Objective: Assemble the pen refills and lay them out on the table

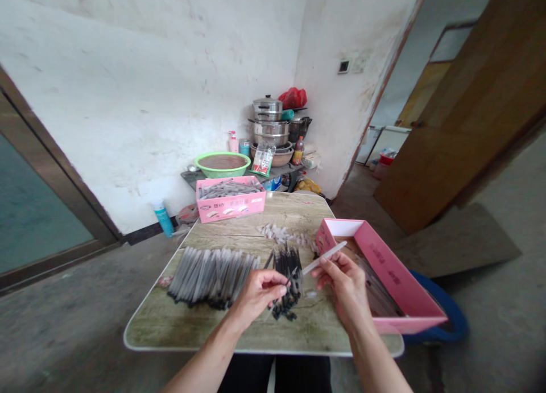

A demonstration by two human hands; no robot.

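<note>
I am sitting at a small counter (191, 325) with a wood pattern, in the lower middle of the frame. My left hand (256, 293) is closing its fingers around a thin black refill (286, 284), pinching it near its end, just over a pile of black refills (286, 279) lying in the centre of the counter. My right hand (345, 282) is holding a white pen barrel (326, 256) between thumb and fingers; the barrel is pointing up and to the right, and its lower end is coming close to the refill in my left hand. I cannot tell if the two parts are touching.

To the left of the black pile, a wide row of grey pens (209, 271) is lying side by side. Behind the piles, a small heap of clear caps (281, 234) is resting near the middle of the counter. At the far edge, a pink box (230, 205) full of pens is standing. On the right side, an open pink box (396, 279) is hanging partly over the counter edge, just beside my right hand.
</note>
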